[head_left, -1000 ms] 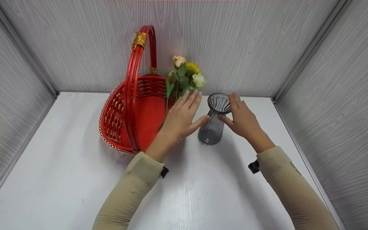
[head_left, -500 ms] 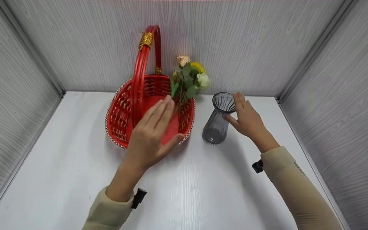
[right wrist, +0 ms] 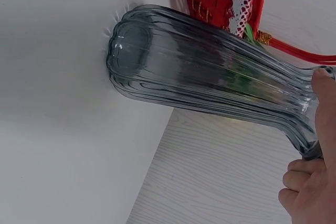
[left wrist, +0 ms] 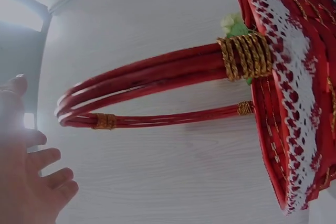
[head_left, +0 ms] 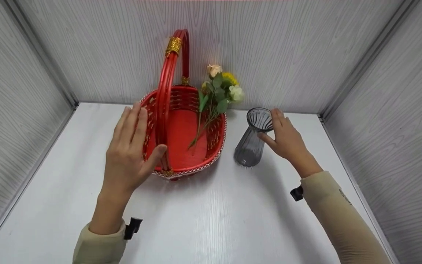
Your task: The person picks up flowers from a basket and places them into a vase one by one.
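A grey ribbed glass vase [head_left: 249, 146] with a flared mouth stands on the table. Beside its mouth is my right hand [head_left: 288, 141], fingers extended along the rim's right side and thumb at the neck. The right wrist view shows the thumb [right wrist: 323, 90] overlapping the vase's neck. My left hand [head_left: 126, 157] is raised in front of the left side of a red woven basket [head_left: 181, 121], fingers straight and thumb spread, holding nothing. In the left wrist view that hand [left wrist: 23, 177] appears apart from the basket's tall arched handle [left wrist: 157, 72].
Several flowers [head_left: 220, 88], peach, yellow and white, lean in the basket's right side, their stems reaching inside. Grey wood-grain panels [head_left: 280, 55] enclose the white table [head_left: 211, 220] at the back and both sides.
My left hand has moved left and back from the vase, passing across the basket to its left side. The right hand has stayed at the vase. The view has shifted slightly.
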The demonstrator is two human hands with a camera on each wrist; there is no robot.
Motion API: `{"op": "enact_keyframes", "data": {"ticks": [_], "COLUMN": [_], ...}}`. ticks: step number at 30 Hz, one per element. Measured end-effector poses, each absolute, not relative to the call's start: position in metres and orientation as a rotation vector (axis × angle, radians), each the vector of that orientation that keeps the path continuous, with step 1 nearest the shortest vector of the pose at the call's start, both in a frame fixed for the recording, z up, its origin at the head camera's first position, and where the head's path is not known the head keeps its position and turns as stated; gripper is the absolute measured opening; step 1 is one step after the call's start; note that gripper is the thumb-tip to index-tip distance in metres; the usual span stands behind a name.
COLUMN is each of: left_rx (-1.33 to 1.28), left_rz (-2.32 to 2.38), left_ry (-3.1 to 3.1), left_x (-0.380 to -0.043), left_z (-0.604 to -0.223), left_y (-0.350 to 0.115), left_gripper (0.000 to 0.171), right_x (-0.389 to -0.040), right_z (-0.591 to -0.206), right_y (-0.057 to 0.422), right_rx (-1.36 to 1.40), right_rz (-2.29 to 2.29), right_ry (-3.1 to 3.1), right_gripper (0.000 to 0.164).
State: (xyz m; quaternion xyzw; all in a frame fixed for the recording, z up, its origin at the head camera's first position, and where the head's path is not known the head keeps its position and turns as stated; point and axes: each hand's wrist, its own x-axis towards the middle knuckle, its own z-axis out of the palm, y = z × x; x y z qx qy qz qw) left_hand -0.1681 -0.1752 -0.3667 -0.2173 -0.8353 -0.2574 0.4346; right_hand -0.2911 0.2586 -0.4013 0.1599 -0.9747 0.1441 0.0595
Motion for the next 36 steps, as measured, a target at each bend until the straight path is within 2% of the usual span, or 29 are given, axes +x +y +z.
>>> {"op": "enact_keyframes", "data": {"ticks": [18, 29, 36], "left_rx": [-0.272, -0.225, -0.200], "left_rz": [-0.570, -0.696, -0.721], "left_ry": [-2.431, -2.632, -2.699], "left_x": [-0.207, -0.231, -0.234], "left_z": [-0.438, -0.453, -0.467], "left_y": [-0.222, -0.220, -0.225], "left_gripper": [0.082, 0.083, 0.081], "right_x": [-0.289, -0.287, -0.288], "right_z": [-0.404, -0.401, -0.406], "right_y": [0.258, 0.260, 0.256], "right_rx": [0.484, 0.460, 0.502], "right_rz": [0.481, 0.484, 0.463], "right_ry": [-2.953, -2.930, -2.912], "right_gripper": [0.094, 0.093, 0.093]}}
